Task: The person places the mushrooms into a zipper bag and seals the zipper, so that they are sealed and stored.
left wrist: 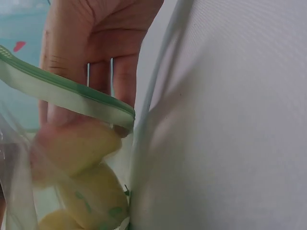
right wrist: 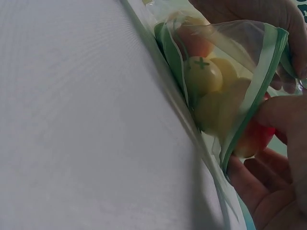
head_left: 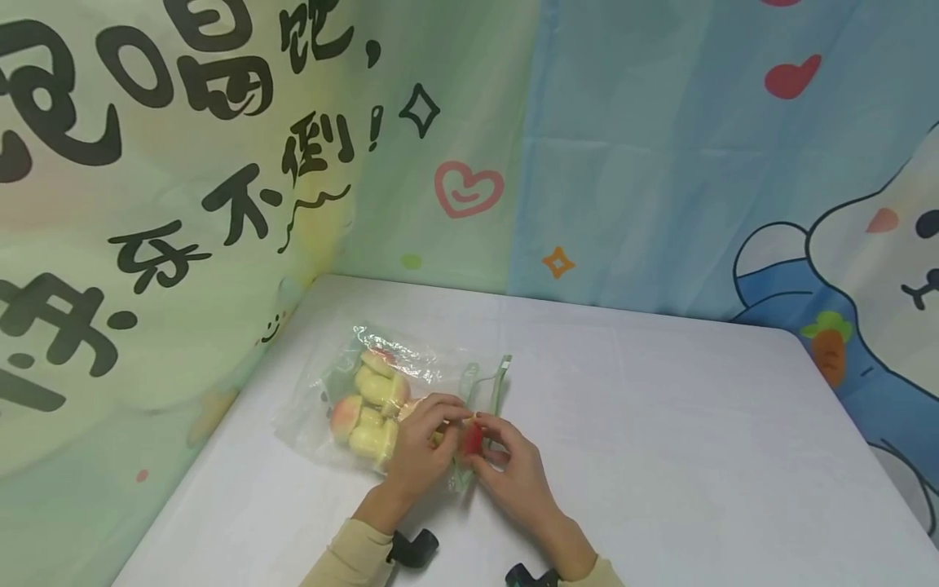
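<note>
A clear zip bag point(head_left: 308, 408) with a green zip strip point(head_left: 502, 383) lies on the table, its mouth toward the right. Inside are several yellow fruit-like pieces point(head_left: 376, 387) with reddish ends. My right hand point(head_left: 522, 481) is at the mouth, thumb and fingers around a red-and-yellow fruit-like piece point(right wrist: 259, 136). Facing it, my left hand point(head_left: 418, 448) pinches the bag's edge by the mouth. In the left wrist view, the left hand's fingers point(left wrist: 98, 74) pass behind the green strip point(left wrist: 72, 93), which hides their tips.
The white table point(head_left: 660, 424) stretches to the right of the bag. Behind it hangs a printed cloth point(head_left: 631, 163) with a cartoon rabbit, and another printed cloth point(head_left: 110, 342) runs along the left side. A black wrist mount point(head_left: 414, 549) sits at the left cuff.
</note>
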Demonstrator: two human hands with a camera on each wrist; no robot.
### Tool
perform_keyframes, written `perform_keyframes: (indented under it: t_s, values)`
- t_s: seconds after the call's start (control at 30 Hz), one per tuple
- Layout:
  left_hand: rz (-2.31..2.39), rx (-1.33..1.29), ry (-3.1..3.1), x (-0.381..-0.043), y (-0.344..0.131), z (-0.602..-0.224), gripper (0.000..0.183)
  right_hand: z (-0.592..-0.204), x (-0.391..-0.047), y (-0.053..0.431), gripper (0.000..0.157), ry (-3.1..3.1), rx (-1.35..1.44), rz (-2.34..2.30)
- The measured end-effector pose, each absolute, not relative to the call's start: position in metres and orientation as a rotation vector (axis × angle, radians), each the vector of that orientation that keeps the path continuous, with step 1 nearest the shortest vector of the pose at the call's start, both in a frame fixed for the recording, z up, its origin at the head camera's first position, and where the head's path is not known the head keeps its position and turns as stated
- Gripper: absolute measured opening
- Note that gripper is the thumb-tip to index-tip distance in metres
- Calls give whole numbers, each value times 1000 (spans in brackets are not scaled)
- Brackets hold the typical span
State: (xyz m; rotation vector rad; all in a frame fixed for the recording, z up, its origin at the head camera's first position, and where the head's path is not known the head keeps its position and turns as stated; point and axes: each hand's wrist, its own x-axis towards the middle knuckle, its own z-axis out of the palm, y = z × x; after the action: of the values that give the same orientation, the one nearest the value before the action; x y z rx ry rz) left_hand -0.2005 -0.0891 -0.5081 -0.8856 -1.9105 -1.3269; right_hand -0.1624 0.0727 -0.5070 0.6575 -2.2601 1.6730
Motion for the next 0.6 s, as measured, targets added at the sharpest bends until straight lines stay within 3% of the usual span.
perform_keyframes:
  t_s: [0.43,0.6]
  values:
    - [-1282,-863,-1904,-201,-90,-506,25,-536,-172,77,49,-2262,827,1578]
    - [-1250,-829,-1897,-201,-90,-506,25,-539,-173,79,43,-2284,646,1586]
